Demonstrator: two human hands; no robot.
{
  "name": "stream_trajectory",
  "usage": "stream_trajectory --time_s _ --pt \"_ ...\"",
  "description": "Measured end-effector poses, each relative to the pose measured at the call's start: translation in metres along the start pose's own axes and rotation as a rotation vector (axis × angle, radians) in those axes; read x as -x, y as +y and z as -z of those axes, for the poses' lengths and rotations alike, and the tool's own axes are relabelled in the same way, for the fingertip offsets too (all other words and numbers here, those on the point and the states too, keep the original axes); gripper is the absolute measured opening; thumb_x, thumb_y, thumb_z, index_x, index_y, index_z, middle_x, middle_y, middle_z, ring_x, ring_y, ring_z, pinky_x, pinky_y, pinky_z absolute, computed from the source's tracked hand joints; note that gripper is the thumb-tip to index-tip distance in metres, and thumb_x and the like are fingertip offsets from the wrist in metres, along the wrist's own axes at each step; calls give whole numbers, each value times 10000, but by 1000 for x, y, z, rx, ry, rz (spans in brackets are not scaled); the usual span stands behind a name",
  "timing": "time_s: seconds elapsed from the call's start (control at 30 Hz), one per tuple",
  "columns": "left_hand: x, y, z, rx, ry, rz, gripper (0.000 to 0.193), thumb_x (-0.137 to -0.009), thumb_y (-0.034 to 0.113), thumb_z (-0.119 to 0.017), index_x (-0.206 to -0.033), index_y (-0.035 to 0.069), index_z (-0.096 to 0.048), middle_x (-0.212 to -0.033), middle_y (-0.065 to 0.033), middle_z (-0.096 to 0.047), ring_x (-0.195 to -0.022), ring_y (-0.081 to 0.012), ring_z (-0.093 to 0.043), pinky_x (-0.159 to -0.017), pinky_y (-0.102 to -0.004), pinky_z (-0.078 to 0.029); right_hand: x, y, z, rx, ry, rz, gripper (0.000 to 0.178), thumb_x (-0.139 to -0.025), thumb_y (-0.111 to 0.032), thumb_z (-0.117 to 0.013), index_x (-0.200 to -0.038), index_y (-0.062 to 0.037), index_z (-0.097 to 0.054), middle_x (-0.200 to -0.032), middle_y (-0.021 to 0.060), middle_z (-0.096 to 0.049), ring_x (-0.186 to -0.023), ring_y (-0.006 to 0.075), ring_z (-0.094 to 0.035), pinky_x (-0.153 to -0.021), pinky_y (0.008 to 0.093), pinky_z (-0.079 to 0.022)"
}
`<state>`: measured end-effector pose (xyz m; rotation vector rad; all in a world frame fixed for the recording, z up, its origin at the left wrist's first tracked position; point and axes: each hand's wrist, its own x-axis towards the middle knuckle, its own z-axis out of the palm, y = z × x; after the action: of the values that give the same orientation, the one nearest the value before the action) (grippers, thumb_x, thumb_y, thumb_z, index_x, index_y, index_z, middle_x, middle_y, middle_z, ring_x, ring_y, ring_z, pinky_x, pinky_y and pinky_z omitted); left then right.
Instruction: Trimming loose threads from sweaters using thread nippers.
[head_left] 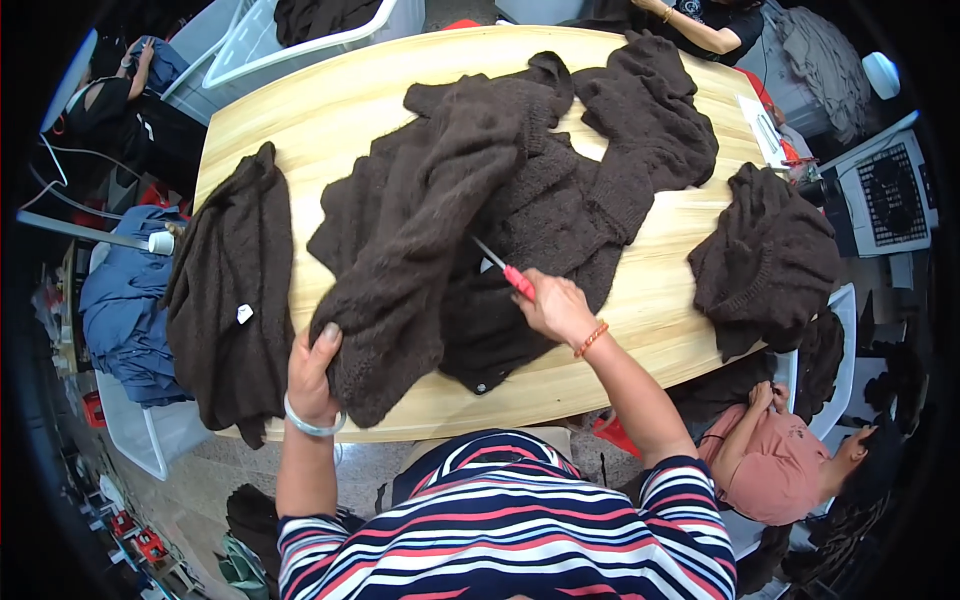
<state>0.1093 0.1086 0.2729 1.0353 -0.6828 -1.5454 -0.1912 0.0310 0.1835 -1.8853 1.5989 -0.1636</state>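
Left of centre, the left hand (312, 380) pinches a brown garment (425, 225); mid-frame, the right hand (558, 306) grips a red-handled tool (518, 281).

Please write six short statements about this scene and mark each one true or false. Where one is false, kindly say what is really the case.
1. The right hand holds a red-handled tool. True.
2. The left hand touches nothing. False: it grips a dark garment.
3. The table has a black top. False: its top is pale, wood-patterned.
4. The bracelet on the right wrist is orange. True.
5. The blue cloth lies in the middle of the table. False: it is heaped off the table, at the left.
6. A white tag shows on the leftmost garment on the table. True.
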Motion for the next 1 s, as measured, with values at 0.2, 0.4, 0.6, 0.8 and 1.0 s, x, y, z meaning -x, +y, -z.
stream_trajectory --time_s 0.2,0.4,0.6,0.8,1.0 --pt "37 -83 68 139 276 186 459 -953 232 -592 -1301 -53 -501 -1233 -173 -615 -1095 -263 -624 -967 -381 -502 -63 -16 26 -46 98 63 274 -873 -296 -608 -1003 -55 -611 -908 245 -663 -936 431 -627 -815 520 -492" --pt "57 -196 109 339 468 328 397 -946 151 -595 -1285 -36 -508 -1242 -173 -609 -1118 -292 -613 -986 -422 -497 -96 -129 6 35 275 425 157 -884 -181 -544 -903 -29 -578 -797 225 -671 -778 408 -669 -704 511 -525" --pt "63 -216 110 -351 704 137 499 -854 39 -660 -1314 -14 -472 -1232 -151 -574 -1101 -303 -566 -990 -372 -434 -88 -104 -25 121 -22 326 191 -859 -202 -576 -966 -46 -604 -865 208 -678 -861 398 -669 -750 508 -523" --pt "29 -150 38 -1363 178 -487 798 -671 188 -823 -1369 61 -457 -1325 -220 -459 -1191 -380 -459 -995 -456 -381 -57 -44 12 67 -15 87 326 -887 -274 -611 -1153 -88 -591 -945 225 -668 -947 426 -628 -829 492 -490" --pt "-22 -187 37 -1882 -15 -441 466 -791 88 -640 -1251 95 -568 -1234 -188 -531 -1120 -325 -513 -894 -417 -426 -22 -7 18 50 -7 23 302 -895 -260 -609 -1128 -71 -580 -912 246 -644 -917 450 -606 -786 500 -485"
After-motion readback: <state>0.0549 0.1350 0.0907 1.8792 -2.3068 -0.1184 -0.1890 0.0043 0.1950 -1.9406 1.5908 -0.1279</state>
